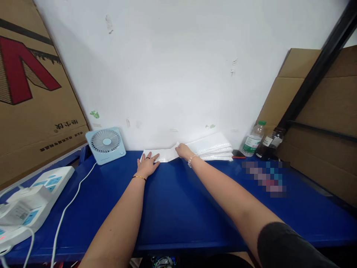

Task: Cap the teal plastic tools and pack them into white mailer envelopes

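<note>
— At the back of the table (178,208), close to the wall, I see both hands down. The left hand (147,163) lies flat, fingers spread apart, with its tips on the left end of the sheet (164,154).

— And the right?

— The right hand (184,150) is at the sheet's other end, just where it meets the stack (216,147). The fingers curl over the edge, but I can't tell from my feed whether they pinch it or only rest on it (the hand hides its own thumb).

— Where does the sheet lie?

— Flat on the table against the wall, between the fan (106,145) and the stack, with its right end raised a little.

— What worries you?

— Slip, mostly. The sheet looks thin and glossy, and an open palm only presses it down, so I judge it could skate on the smooth top. If the right fingers catch more than one layer, the stack could slide apart toward the bottle (252,139) beside it. The cord (69,204) also trails near the left forearm, and a wide elbow could snag it and drag the fan. I can't tell whether the fan is blowing, but a draught would lift a loose sheet.
</note>
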`<state>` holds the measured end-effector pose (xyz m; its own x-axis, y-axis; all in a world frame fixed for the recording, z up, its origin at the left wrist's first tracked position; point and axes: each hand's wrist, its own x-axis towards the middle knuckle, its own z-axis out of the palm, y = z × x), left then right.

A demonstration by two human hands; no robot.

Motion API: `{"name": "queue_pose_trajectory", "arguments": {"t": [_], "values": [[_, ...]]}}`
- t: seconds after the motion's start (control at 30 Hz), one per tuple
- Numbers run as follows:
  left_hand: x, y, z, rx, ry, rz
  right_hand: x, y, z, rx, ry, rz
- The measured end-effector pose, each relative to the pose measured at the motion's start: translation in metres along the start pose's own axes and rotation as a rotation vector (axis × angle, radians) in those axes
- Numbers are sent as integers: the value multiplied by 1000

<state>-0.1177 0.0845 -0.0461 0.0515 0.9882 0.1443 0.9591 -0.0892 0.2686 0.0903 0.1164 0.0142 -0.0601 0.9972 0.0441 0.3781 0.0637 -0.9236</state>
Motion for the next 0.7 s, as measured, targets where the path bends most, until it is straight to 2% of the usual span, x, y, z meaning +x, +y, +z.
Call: {"name": "queue_pose_trajectory", "arguments": {"t": [0.1,0.13,0.17,0.23,0.27,0.3,0.37,0.43,0.57,0.7], "values": [[2,5,5,25,-8,28,-10,2,-55,-144,145,-133],[3,7,6,27,-4,32,-14,4,-78,-330,265,-235],[3,8,7,25,-4,35,-18,8,-102,-499,400,-255],[4,11,7,20,-6,38,-25,19,-146,-711,625,-95],[3,12,7,18,-8,36,-28,26,-164,-770,659,18],[3,13,7,17,-11,34,-29,32,-178,-816,634,113],[3,13,7,19,-18,30,-30,43,-194,-868,538,221],[2,13,6,25,-22,27,-29,50,-197,-894,505,224],[2,12,6,32,-13,20,-24,46,-197,-850,602,83],[3,11,7,30,-18,22,-32,23,-213,-564,732,-108]]}}
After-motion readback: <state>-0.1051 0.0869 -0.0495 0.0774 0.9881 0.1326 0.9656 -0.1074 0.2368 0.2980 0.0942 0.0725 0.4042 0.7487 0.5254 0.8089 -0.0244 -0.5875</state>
